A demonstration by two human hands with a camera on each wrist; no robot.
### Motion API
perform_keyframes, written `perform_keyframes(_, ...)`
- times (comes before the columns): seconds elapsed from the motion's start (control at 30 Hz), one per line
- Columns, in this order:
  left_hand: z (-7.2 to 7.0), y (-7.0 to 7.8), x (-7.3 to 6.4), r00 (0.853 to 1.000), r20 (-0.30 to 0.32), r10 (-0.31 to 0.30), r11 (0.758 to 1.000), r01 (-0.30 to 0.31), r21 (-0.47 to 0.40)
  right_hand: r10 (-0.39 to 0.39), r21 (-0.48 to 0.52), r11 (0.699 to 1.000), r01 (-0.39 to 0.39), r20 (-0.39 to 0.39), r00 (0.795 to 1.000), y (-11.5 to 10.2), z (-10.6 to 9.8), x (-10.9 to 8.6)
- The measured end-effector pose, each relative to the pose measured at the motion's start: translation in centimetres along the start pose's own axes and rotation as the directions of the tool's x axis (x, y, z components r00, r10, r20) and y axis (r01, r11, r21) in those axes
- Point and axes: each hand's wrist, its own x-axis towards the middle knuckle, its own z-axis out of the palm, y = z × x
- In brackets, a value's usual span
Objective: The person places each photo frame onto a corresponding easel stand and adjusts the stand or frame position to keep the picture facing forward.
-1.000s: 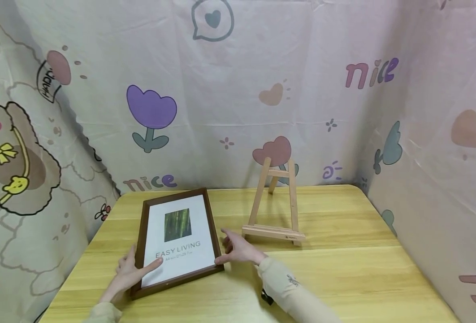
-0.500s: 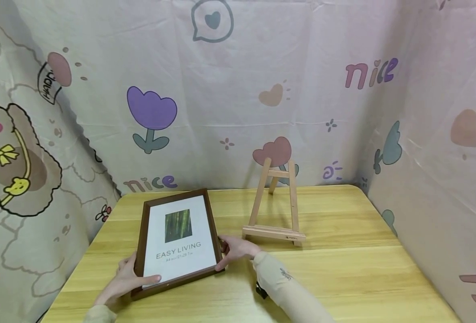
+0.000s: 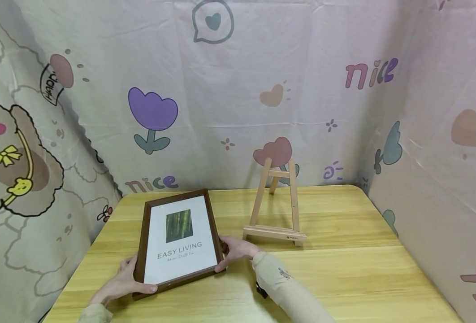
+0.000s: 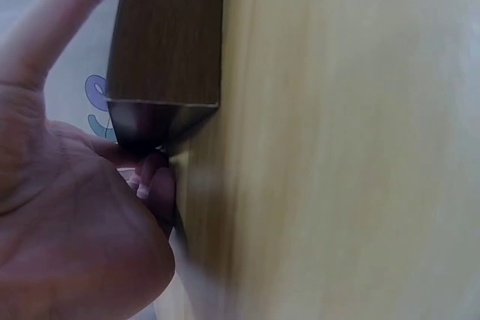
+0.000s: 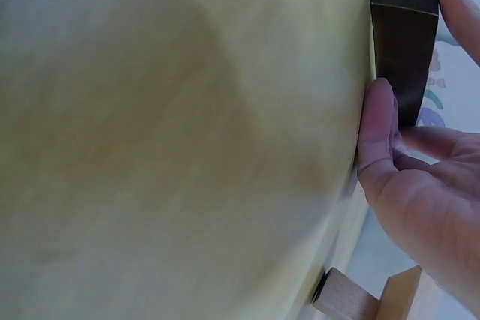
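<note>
A dark brown picture frame [image 3: 181,264] lies face up, slightly turned, on the left half of the table; its white sheet reads "EASY LIVING" below a green bamboo picture. My left hand [image 3: 119,282] grips its lower left corner, thumb over the front border and fingers against the outer side. At the lower right corner my right hand [image 3: 238,251] holds the frame, its thumb on the border. The right wrist view shows curled fingers [image 5: 377,121] between the frame's side [image 5: 405,58] and the tabletop. From the left wrist, fingertips [image 4: 160,189] appear low beside the frame's edge [image 4: 165,43].
A small wooden easel [image 3: 275,232] stands upright right of the frame, close beyond my right hand. The wood-grain table [image 3: 343,269] reaches back to a printed cloth backdrop [image 3: 222,112], which also hangs at both sides.
My right hand has come in against the frame's right side, its fingers drawing in to it. The left thumb has slid down from the sheet to the lower border. The frame has hardly moved.
</note>
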Motion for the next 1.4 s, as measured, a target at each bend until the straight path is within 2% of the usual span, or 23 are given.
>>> perform_keyframes(0.33,0.2,-0.4,0.1,1.000,0.005,-0.022,0.999,0.022,-0.041,-0.011,-0.002,1.000,0.011,-0.020,1.000,-0.1,0.3,0.1)
perform_keyframes(0.6,0.6,-0.7,-0.2,1.000,-0.013,-0.013,0.999,0.012,-0.053,-0.009,0.013,1.000,0.010,-0.025,1.000,0.1,0.3,-0.1)
perform_keyframes(0.9,0.9,-0.4,-0.5,0.999,-0.030,-0.020,0.996,0.018,-0.089,0.030,0.025,0.999,-0.029,-0.044,0.999,0.1,0.2,-0.5)
perform_keyframes(1.0,0.9,-0.3,-0.5,0.999,-0.034,-0.018,0.995,0.015,-0.097,0.014,0.026,1.000,-0.013,-0.052,0.999,0.1,0.1,-0.5)
perform_keyframes(1.27,1.1,-0.5,-0.4,0.999,-0.042,0.010,0.978,-0.019,-0.207,-0.031,0.043,0.998,0.035,-0.081,0.996,0.1,0.0,-0.5)
perform_keyframes(1.4,1.1,-0.4,-0.4,0.998,-0.063,0.020,0.977,-0.033,-0.210,-0.041,0.052,0.998,0.046,-0.093,0.995,0.1,0.1,-0.4)
